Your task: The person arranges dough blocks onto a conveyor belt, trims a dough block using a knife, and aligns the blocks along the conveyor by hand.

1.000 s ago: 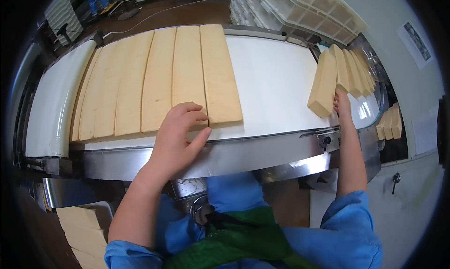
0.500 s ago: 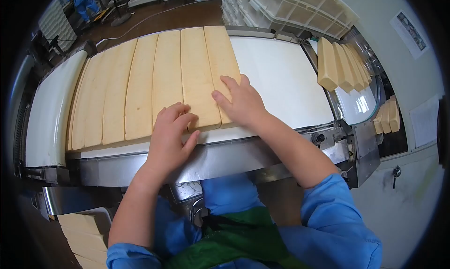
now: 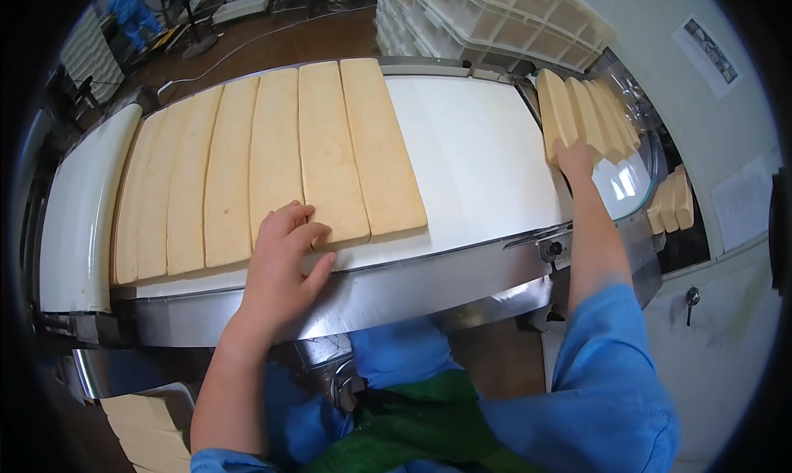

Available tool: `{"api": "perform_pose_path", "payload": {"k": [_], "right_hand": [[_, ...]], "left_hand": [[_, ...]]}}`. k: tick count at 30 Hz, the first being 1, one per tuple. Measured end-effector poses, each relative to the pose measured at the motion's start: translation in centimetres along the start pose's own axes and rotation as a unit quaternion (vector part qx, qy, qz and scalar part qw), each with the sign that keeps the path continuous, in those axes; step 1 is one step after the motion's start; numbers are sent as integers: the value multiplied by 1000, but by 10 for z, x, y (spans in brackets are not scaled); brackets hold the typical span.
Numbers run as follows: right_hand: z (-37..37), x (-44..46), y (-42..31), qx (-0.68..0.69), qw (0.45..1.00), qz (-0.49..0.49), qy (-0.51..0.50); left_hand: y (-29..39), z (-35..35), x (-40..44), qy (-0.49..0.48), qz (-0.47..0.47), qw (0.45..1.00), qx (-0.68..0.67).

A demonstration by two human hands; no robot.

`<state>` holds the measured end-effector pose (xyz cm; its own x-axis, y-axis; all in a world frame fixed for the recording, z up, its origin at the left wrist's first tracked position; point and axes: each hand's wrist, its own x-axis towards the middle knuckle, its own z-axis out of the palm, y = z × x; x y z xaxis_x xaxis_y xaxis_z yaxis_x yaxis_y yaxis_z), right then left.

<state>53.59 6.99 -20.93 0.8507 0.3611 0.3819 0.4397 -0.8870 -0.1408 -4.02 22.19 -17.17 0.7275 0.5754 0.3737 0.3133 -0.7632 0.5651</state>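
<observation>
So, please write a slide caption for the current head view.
Left hand at a row of pale slabs on a white belt, right hand at another slab group.

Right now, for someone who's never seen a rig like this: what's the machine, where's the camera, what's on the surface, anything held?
No robot here: the working parts are a person's two bare hands, below blue sleeves. The one camera is worn on that person's head, looking forward and down, so the green apron shows at the bottom.

Long pale-yellow blocks lie side by side on a white surface with a metal edge along the near side.

The left hand, loosely curled with thumb apart, is at the near ends of that row; it holds nothing visible. The right hand is at the near end of the leftmost block in a separate group on the right. Whether its grip is closed can't be told.
</observation>
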Motion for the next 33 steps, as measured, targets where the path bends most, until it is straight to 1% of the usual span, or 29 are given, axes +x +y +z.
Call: {"api": "perform_pose_path", "payload": {"k": [1, 2, 4, 6, 7, 8, 9, 10, 11, 12, 13, 15, 16, 17, 19, 22, 23, 24, 26, 27, 28, 29, 30, 31, 33], "right_hand": [[-6, -2, 17, 208, 972, 72, -86], [-9, 2, 46, 405, 888, 142, -168], [-17, -6, 63, 549, 777, 199, -233], [-29, -16, 64, 489, 824, 189, -215], [-15, -13, 53, 520, 833, 15, -187], [-7, -28, 42, 345, 929, -70, -114], [-1, -50, 17, 152, 976, -154, -35], [-36, -80, -29, 125, 983, -95, -92], [-47, -102, -61, 130, 984, -49, -111], [-44, -120, -79, 112, 986, -45, -115], [-61, -147, -102, 118, 983, -62, -125], [-75, -187, -131, 156, 966, -142, -147], [-88, -206, -147, 169, 953, -177, -178], [-85, -220, -153, 197, 934, -260, -145], [-86, -233, -177, 273, 875, -369, -151], [-91, -229, -198, 256, 883, -331, -213], [-91, -230, -196, 246, 885, -340, -201], [-86, -221, -193, 317, 858, -311, -259], [-61, -177, -176, 447, 777, -243, -370], [-45, -137, -165, 417, 814, -221, -339], [-31, -104, -149, 338, 884, -251, -204], [-19, -74, -129, 244, 930, -269, -57], [-12, -44, -108, 149, 951, -263, 60], [-14, -23, -93, 18, 988, -149, 45], [-31, -7, -62, -104, 994, -25, 13]], "left_hand": [[1, 0, -1, 1, 0, 1000, -2], [1, -1, -2, 2, 0, 1000, -4], [-1, -2, -2, 1, 2, 1000, 3], [0, -1, 0, -4, 1, 1000, 12], [0, -2, 0, -10, -2, 1000, 19], [0, -2, -1, -17, -6, 1000, 26], [0, -2, -2, -20, -10, 999, 29], [0, -1, -3, -20, -13, 999, 33], [0, -1, -2, -17, -15, 999, 37], [0, 0, -2, -7, -11, 999, 35], [-1, 2, -2, 2, -8, 999, 33], [-1, 3, -2, 10, -8, 999, 30], [-1, 3, -1, 7, -12, 999, 29], [-1, 5, 0, 3, -15, 999, 28], [0, 6, 3, 2, -3, 999, 54], [-1, 10, 4, 2, 18, 997, 80], [-2, 9, 5, 5, 24, 996, 89], [-2, 9, 5, 3, 19, 996, 84], [-1, 9, 5, 0, 6, 997, 73], [-1, 8, 5, 2, 3, 998, 70], [0, 8, 4, 2, 0, 998, 68], [0, 8, 4, 3, -2, 998, 65], [0, 7, 4, 2, -2, 998, 66], [0, 6, 5, 1, -2, 998, 68], [0, 5, 5, 0, -3, 997, 71]]}}
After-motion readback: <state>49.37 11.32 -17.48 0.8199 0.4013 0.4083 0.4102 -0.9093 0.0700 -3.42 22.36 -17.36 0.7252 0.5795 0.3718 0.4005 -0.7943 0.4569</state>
